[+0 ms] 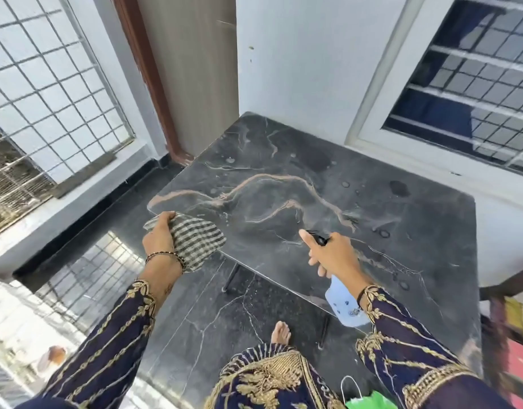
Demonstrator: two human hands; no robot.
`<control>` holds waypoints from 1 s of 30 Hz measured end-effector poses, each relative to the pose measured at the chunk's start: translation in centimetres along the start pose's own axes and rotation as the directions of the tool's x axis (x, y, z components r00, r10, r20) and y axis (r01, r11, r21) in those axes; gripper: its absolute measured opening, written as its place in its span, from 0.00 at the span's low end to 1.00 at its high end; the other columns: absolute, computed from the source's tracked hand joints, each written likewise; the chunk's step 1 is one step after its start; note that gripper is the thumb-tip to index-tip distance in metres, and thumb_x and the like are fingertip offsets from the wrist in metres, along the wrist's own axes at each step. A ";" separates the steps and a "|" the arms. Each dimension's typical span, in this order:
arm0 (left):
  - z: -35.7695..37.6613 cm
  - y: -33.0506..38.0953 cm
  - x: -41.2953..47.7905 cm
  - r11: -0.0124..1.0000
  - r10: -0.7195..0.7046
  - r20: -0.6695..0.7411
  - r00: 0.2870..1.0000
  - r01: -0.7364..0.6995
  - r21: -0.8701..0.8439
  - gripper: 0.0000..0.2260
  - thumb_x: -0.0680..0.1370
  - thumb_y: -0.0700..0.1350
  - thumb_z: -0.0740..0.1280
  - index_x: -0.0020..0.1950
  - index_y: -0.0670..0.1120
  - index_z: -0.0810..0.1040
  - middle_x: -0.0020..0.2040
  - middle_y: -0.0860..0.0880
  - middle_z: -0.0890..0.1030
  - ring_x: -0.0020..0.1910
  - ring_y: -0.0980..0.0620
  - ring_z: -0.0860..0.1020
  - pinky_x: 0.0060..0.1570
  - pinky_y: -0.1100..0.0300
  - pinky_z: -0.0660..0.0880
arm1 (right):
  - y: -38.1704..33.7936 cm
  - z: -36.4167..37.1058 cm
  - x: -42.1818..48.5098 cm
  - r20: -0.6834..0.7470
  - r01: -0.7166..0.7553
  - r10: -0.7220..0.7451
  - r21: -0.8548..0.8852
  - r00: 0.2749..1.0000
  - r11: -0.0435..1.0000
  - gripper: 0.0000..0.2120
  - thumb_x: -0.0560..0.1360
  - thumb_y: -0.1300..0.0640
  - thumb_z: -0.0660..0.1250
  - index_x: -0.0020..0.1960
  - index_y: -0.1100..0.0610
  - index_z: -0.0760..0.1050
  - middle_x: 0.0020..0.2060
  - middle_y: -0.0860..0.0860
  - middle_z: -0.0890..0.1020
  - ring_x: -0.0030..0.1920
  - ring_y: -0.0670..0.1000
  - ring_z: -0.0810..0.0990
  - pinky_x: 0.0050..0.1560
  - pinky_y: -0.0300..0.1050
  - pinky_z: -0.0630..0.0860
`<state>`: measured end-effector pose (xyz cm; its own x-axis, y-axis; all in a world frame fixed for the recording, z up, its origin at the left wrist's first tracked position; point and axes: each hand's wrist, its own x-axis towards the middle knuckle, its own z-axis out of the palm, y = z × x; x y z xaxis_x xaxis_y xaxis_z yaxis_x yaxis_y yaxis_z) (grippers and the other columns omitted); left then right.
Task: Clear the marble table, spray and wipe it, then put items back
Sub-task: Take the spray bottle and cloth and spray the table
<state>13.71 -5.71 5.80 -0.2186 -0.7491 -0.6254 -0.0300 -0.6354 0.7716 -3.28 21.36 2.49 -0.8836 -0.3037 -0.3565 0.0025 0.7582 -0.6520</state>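
1. The table (328,184) is seen bare of objects, so the clearing step is judged done; only faint ring marks and droplets are visible on the dark marble ahead of both hands.
2. A checked cloth (195,240) is gripped by the left hand (159,237), fingers curled over its far edge. It is pressed onto the near-left corner of the table, and part of it hangs off the edge below the wrist; it is probably kept there ready for wiping.
3. A spray bottle (342,302) is clasped by the right hand (334,252) around its neck, the index finger stretched forward beside the black nozzle, which is aimed at the marble beyond the fingertips. This hold is judged to suit pressing the trigger.
4. The bottle's pale body runs back under the right wrist; whether liquid is inside cannot be told.
5. A green bag (369,401) lies by the right elbow; its contents are hidden.
6. Spraying appears under way, wiping yet to come.
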 end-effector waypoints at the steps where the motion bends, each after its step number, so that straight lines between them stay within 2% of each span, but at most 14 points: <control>1: 0.3 -0.1 -0.2 1.000 0.005 0.006 1.000 -0.005 0.005 0.14 0.64 0.53 0.74 0.42 0.46 0.80 0.36 0.49 0.81 0.31 0.51 0.80 0.31 0.60 0.78 | 0.8 -0.3 -0.6 0.004 -0.007 0.007 0.014 1.000 1.000 0.31 0.68 0.26 0.66 0.38 0.56 0.80 0.27 0.50 0.85 0.22 0.53 0.82 0.22 0.42 0.75; 3: 1.2 -0.3 -0.5 1.000 -0.004 0.039 0.999 0.003 0.026 0.14 0.64 0.53 0.74 0.44 0.46 0.80 0.37 0.48 0.82 0.33 0.49 0.80 0.34 0.59 0.77 | 2.4 -1.0 -1.7 -0.013 -0.026 0.027 0.031 1.000 0.999 0.29 0.70 0.28 0.66 0.37 0.55 0.80 0.29 0.50 0.85 0.22 0.53 0.83 0.22 0.43 0.75; 6: 2.6 -1.0 -1.1 0.997 -0.016 0.080 0.997 0.010 0.070 0.20 0.64 0.54 0.74 0.50 0.44 0.79 0.39 0.47 0.82 0.36 0.48 0.80 0.35 0.57 0.77 | 5.0 -2.1 -2.7 -0.063 -0.086 0.091 0.089 0.994 0.992 0.30 0.71 0.29 0.67 0.37 0.58 0.79 0.24 0.51 0.82 0.20 0.51 0.78 0.21 0.41 0.72; 10: 5.4 -2.4 -2.2 0.993 -0.039 0.130 0.991 0.024 0.115 0.21 0.66 0.53 0.74 0.53 0.44 0.77 0.40 0.48 0.81 0.36 0.49 0.80 0.34 0.58 0.76 | 8.4 -3.9 -3.6 -0.175 -0.162 0.146 -0.082 0.974 0.983 0.35 0.71 0.25 0.62 0.37 0.59 0.80 0.26 0.53 0.82 0.28 0.54 0.82 0.30 0.50 0.82; 12: 6.9 -3.3 -2.8 0.990 -0.060 0.161 0.985 0.038 0.134 0.19 0.67 0.53 0.73 0.52 0.44 0.78 0.39 0.47 0.81 0.36 0.48 0.80 0.37 0.57 0.77 | 10.1 -5.1 -3.7 -0.199 -0.232 0.227 -0.004 0.953 0.973 0.36 0.71 0.25 0.63 0.38 0.61 0.80 0.25 0.53 0.83 0.26 0.55 0.83 0.28 0.48 0.81; 15: 9.8 -4.9 -3.8 0.984 -0.079 0.201 0.976 0.045 0.171 0.16 0.67 0.51 0.74 0.50 0.44 0.78 0.38 0.47 0.81 0.34 0.48 0.80 0.34 0.58 0.77 | 12.7 -7.4 -3.1 -0.189 -0.283 0.298 0.102 0.936 0.954 0.34 0.70 0.26 0.66 0.38 0.60 0.81 0.26 0.50 0.85 0.23 0.53 0.83 0.24 0.45 0.77; 18: 12.8 -6.3 -4.6 0.974 -0.100 0.215 0.972 0.051 0.221 0.19 0.66 0.52 0.74 0.51 0.44 0.78 0.41 0.46 0.82 0.37 0.46 0.80 0.42 0.52 0.81 | 14.8 -9.6 -2.3 -0.226 -0.313 0.339 0.143 0.913 0.939 0.36 0.68 0.24 0.65 0.37 0.60 0.80 0.25 0.50 0.84 0.22 0.54 0.83 0.22 0.44 0.76; 20: 14.9 -7.4 -5.4 0.966 -0.108 0.219 0.970 0.050 0.254 0.18 0.65 0.54 0.74 0.47 0.45 0.79 0.41 0.46 0.82 0.38 0.46 0.81 0.44 0.51 0.80 | 16.2 -11.1 -1.5 -0.305 -0.353 0.374 0.124 0.876 0.927 0.38 0.66 0.22 0.62 0.36 0.59 0.78 0.27 0.53 0.83 0.26 0.57 0.83 0.28 0.49 0.81; 22: 17.0 -8.4 -6.2 0.958 -0.109 0.219 0.970 0.044 0.283 0.17 0.64 0.54 0.74 0.45 0.46 0.79 0.39 0.48 0.82 0.37 0.48 0.80 0.39 0.55 0.79 | 17.5 -12.9 -0.7 -0.358 -0.410 0.409 0.076 0.839 0.909 0.39 0.66 0.21 0.60 0.41 0.59 0.75 0.36 0.55 0.80 0.35 0.62 0.84 0.40 0.57 0.84; 23: 18.0 -8.8 -6.6 0.953 -0.113 0.219 0.969 0.044 0.299 0.17 0.63 0.54 0.75 0.46 0.46 0.79 0.39 0.48 0.82 0.37 0.48 0.80 0.38 0.56 0.78 | 18.0 -13.7 -0.2 -0.363 -0.424 0.421 0.077 0.831 0.902 0.39 0.66 0.21 0.60 0.42 0.59 0.75 0.37 0.55 0.80 0.36 0.62 0.84 0.42 0.59 0.84; 25: 20.3 -9.7 -7.4 0.945 -0.120 0.227 0.967 0.042 0.325 0.19 0.64 0.54 0.74 0.49 0.45 0.79 0.42 0.47 0.82 0.40 0.46 0.81 0.43 0.52 0.80 | 19.3 -15.6 1.1 -0.358 -0.421 0.447 0.151 0.820 0.894 0.37 0.67 0.23 0.63 0.39 0.59 0.76 0.29 0.53 0.84 0.28 0.59 0.84 0.36 0.57 0.85; 27: 22.5 -10.7 -8.1 0.941 -0.126 0.219 0.967 0.046 0.336 0.21 0.65 0.54 0.74 0.51 0.44 0.79 0.45 0.46 0.82 0.43 0.44 0.81 0.50 0.48 0.80 | 20.5 -17.5 2.9 -0.349 -0.403 0.454 0.212 0.820 0.890 0.35 0.67 0.25 0.65 0.36 0.59 0.78 0.23 0.51 0.83 0.21 0.55 0.82 0.28 0.52 0.83; 28: 23.5 -11.1 -8.4 0.940 -0.128 0.215 0.968 0.050 0.338 0.20 0.65 0.54 0.74 0.50 0.45 0.79 0.45 0.46 0.82 0.43 0.44 0.81 0.49 0.48 0.80 | 20.9 -18.4 3.8 -0.346 -0.394 0.451 0.224 0.823 0.891 0.35 0.68 0.25 0.66 0.36 0.59 0.79 0.23 0.51 0.83 0.20 0.54 0.81 0.27 0.50 0.82; 30: 25.1 -11.9 -8.9 0.939 -0.123 0.202 0.972 0.048 0.342 0.14 0.66 0.54 0.74 0.44 0.46 0.78 0.42 0.47 0.81 0.39 0.47 0.80 0.39 0.55 0.79 | 21.3 -20.0 5.6 -0.338 -0.377 0.429 0.210 0.838 0.902 0.35 0.69 0.26 0.65 0.36 0.60 0.79 0.24 0.52 0.83 0.20 0.53 0.82 0.29 0.51 0.82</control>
<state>-8.44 13.19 5.12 -0.4058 -0.6118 -0.6790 -0.3720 -0.5681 0.7341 -17.56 47.36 0.03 -0.8976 0.2655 -0.3519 0.4334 0.6775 -0.5943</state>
